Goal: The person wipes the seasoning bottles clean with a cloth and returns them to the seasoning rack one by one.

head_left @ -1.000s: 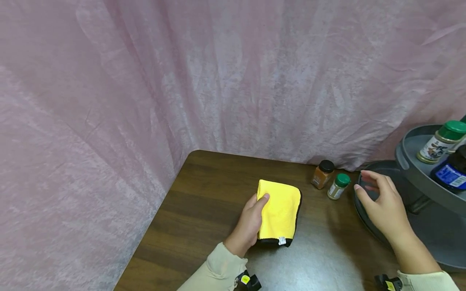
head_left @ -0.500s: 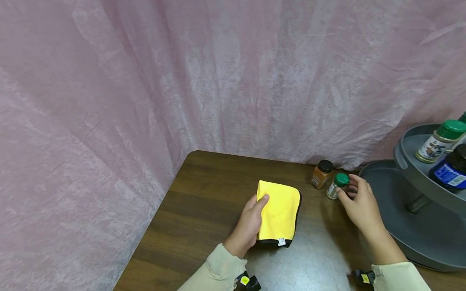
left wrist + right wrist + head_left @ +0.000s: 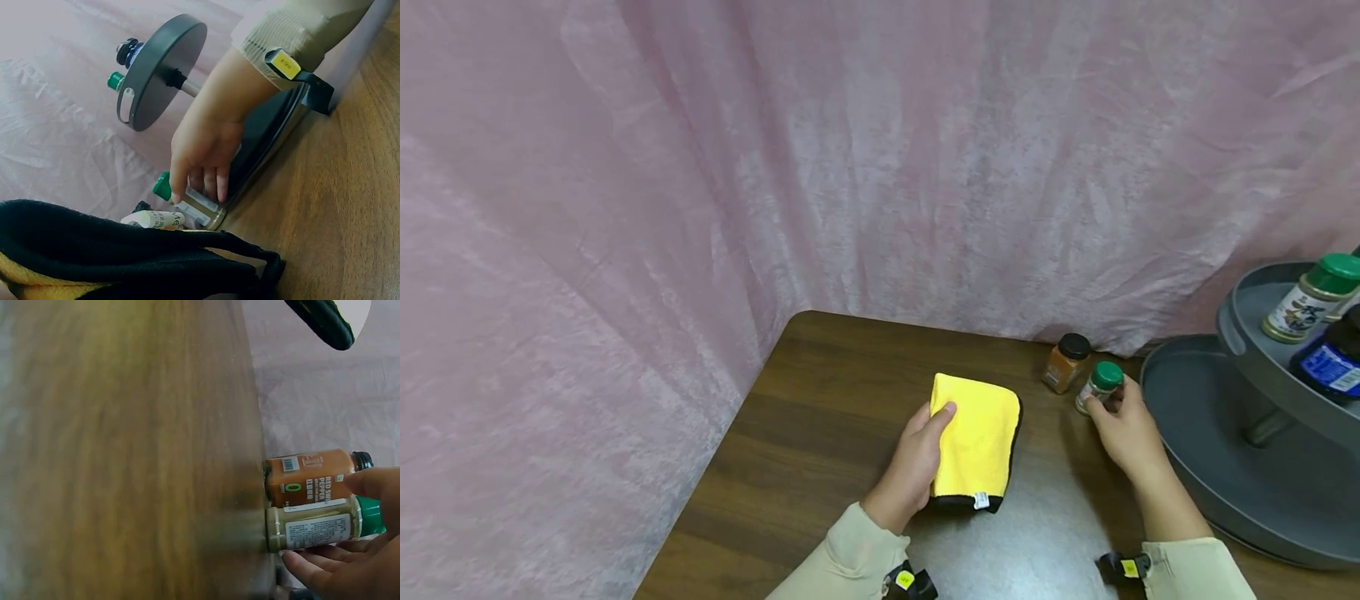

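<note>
My left hand (image 3: 912, 457) grips a folded yellow cloth (image 3: 976, 433) with black edging, thumb on top, just above the wooden table. In the left wrist view the cloth's black edge (image 3: 125, 250) fills the lower left. My right hand (image 3: 1127, 433) has thumb and fingers around a small spice jar (image 3: 1088, 397) with a green lid, which stands on the table. In the right wrist view the thumb lies on one side of this jar (image 3: 315, 530) and the fingers on the other. Right beside it is an orange-brown spice jar (image 3: 1063, 370) with a black lid.
A two-tier grey round rack (image 3: 1202, 417) stands at the right. Its upper tier (image 3: 1247, 333) bears a green-lidded jar (image 3: 1300, 308) and a dark bottle with a blue label (image 3: 1330, 360). A pink curtain (image 3: 880, 167) hangs behind the table (image 3: 820, 400).
My right hand has moved left from over the rack's lower tier to the green-lidded spice jar and closed around it. The left hand has stayed in place with the cloth.
</note>
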Demonstrator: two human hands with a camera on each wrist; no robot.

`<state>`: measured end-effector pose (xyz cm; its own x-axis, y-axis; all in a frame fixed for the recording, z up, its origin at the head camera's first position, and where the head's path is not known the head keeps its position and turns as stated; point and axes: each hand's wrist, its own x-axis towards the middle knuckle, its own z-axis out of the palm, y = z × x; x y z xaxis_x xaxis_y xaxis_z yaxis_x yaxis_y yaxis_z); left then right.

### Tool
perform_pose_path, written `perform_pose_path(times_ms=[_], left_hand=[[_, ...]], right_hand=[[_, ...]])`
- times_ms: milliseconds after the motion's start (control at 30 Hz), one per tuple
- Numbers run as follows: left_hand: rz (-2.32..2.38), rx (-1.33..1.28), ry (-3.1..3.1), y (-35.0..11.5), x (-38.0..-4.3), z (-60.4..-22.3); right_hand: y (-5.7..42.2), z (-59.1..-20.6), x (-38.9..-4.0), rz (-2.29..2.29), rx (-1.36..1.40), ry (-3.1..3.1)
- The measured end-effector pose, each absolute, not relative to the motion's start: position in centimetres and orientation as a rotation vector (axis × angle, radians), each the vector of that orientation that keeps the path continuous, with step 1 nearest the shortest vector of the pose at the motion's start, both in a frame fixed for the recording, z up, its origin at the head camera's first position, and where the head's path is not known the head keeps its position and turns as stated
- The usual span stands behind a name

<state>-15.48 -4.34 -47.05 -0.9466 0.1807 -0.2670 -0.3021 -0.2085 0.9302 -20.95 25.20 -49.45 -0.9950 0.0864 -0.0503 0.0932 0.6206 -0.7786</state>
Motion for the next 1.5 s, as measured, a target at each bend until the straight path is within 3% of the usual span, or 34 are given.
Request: perform_pose_path(times_ms=[833, 1500], left_hand=[[2.275, -0.116, 1.707, -4.5, -15.6, -47.0], [2.3, -0.085, 1.777, -4.6, -15.7, -46.7]], right_hand=[[24.0, -48.3, -19.5, -1.45, 0.156, 2.976], [19.0, -46.3, -16.5, -1.473, -0.386, 2.88]])
